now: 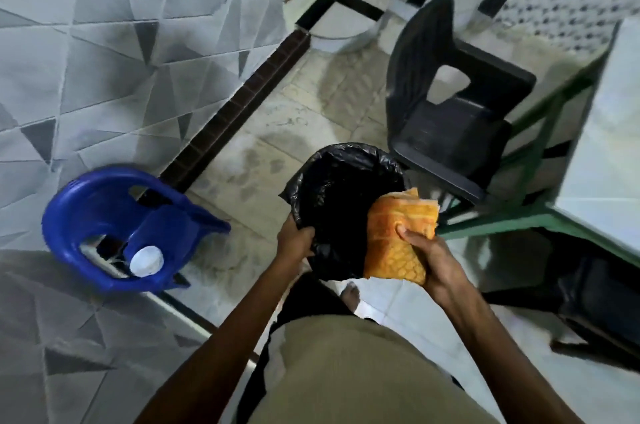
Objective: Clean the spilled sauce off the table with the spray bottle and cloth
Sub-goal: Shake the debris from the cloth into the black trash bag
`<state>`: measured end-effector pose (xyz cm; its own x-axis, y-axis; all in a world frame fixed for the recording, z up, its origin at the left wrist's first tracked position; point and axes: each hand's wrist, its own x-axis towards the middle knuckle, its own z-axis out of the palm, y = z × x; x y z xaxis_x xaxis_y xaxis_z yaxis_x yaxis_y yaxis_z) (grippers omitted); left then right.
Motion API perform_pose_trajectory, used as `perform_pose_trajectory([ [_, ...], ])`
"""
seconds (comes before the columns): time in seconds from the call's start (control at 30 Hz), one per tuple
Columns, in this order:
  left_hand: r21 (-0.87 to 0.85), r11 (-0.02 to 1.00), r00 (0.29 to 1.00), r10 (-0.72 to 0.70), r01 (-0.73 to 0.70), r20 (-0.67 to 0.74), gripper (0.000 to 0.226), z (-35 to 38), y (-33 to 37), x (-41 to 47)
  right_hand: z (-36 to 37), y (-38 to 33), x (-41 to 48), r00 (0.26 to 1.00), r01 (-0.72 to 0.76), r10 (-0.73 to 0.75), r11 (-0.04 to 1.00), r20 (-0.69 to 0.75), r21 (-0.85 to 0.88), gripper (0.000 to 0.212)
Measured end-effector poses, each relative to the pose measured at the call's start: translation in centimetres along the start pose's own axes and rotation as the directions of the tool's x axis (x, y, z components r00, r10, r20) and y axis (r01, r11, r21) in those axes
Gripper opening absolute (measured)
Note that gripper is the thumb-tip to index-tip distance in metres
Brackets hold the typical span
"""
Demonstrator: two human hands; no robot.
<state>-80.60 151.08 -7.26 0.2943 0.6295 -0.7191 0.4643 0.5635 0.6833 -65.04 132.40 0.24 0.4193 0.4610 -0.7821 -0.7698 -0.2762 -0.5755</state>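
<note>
The person stands looking down over a bin lined with a black plastic bag (341, 188), which sits on the pale tiled floor (277, 118) just ahead of their bare foot (351, 295). The left hand (294, 241) grips the near left edge of the bag, its fingers (306, 233) curled over the rim and bunching the plastic. The right hand (431, 259) holds the orange cloth (398, 236), folded into a thick pad with a scale-like pattern, with the thumb pressed across its face and the remaining fingers wrapped behind, out of sight. The cloth hangs over the right side of the bin's mouth, its upper end reaching above the rim and its lower end covering the bag's near right edge. To the right stands the table (602, 146), only its white top's edge and green frame (540, 136) showing. A black plastic chair (453, 136) stands behind the bin, close to the table frame, and another dark seat (595, 292) sits below the table at lower right. At left a blue plastic chair (104, 209) stands against the grey geometric-tiled wall (104, 42), with a white round-topped object (147, 261) on its seat; what that object is cannot be told from this angle. Tan shorts (346, 371) fill the lower middle of the view.
</note>
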Motion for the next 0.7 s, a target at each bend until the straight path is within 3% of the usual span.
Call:
perform_pose_trajectory([
  [0.13,0.096,0.993,0.996,0.056,-0.062,0.066,0.053,3.6,0.0,-2.4,-3.3,0.1,-2.9,0.988,0.084,-0.077,0.995,-0.134,0.050,0.030],
  [0.33,0.210,0.974,0.980,0.041,-0.082,0.196,0.053,9.2,-0.2,-4.4,-8.7,1.0,-5.3,0.938,0.165,-0.117,0.978,-0.325,0.123,0.026],
  [0.57,0.353,0.932,0.970,-0.007,-0.082,0.244,0.056,16.3,-2.5,-6.7,-17.5,1.6,-6.6,0.876,0.232,-0.153,0.965,-0.458,0.123,0.025],
  [0.7,0.379,0.925,0.973,-0.086,-0.002,0.214,0.061,21.0,-5.2,-7.5,-23.8,1.1,-6.3,0.856,0.231,-0.150,0.967,-0.494,0.107,0.015],
])
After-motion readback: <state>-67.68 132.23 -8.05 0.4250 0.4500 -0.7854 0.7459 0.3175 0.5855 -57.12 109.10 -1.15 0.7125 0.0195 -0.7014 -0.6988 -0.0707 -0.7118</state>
